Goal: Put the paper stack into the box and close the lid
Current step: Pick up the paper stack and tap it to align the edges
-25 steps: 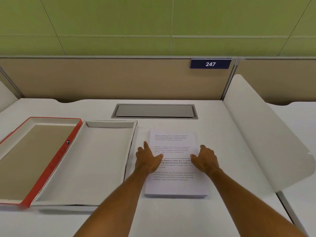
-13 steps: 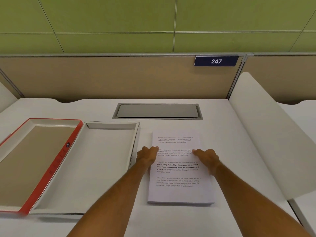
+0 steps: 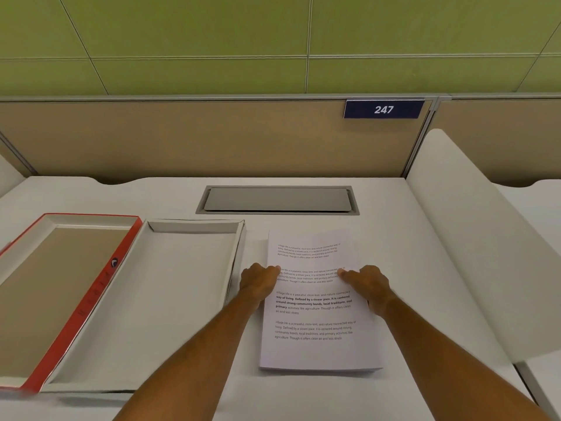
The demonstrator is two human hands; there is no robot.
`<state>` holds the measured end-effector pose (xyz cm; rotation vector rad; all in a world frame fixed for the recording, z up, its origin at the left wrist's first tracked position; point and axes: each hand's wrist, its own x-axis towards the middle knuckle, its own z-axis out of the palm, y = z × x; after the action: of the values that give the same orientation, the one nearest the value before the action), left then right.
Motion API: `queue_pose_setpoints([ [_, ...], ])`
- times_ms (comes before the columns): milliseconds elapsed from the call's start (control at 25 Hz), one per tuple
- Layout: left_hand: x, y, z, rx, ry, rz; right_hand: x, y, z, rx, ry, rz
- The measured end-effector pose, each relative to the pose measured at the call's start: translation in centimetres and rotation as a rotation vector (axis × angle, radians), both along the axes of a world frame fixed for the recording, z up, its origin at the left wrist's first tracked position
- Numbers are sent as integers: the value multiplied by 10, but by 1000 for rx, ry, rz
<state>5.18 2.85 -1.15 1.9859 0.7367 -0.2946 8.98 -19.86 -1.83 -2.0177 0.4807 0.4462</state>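
A white paper stack with printed text lies flat on the desk right of centre. My left hand grips its left edge, thumb on the top sheet. My right hand grips its right edge the same way. To the left lies the open white box, with nothing inside it. Its red-edged lid lies upturned beside it at the far left, touching the box's left wall.
A grey cable hatch is set in the white desk behind the papers. A curved white divider rises at the right. A tan partition with a "247" sign closes the back.
Both hands slid from lying on top of the stack outward to its left and right edges and curled around them. The stack has stayed on the desk.
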Motion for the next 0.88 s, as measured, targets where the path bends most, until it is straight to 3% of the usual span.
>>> queue_pose_setpoints([
  [280,0,8,-6,-100,-60,47,5,-10,-4,228,105,-56],
  [560,5,15,-13,-181,-54,94,5,-20,2,235,120,-71],
  [680,6,18,-3,-239,-83,71,6,-19,12,238,72,-29],
  [880,1,22,44,-301,-328,38,6,-30,55,331,-174,97],
])
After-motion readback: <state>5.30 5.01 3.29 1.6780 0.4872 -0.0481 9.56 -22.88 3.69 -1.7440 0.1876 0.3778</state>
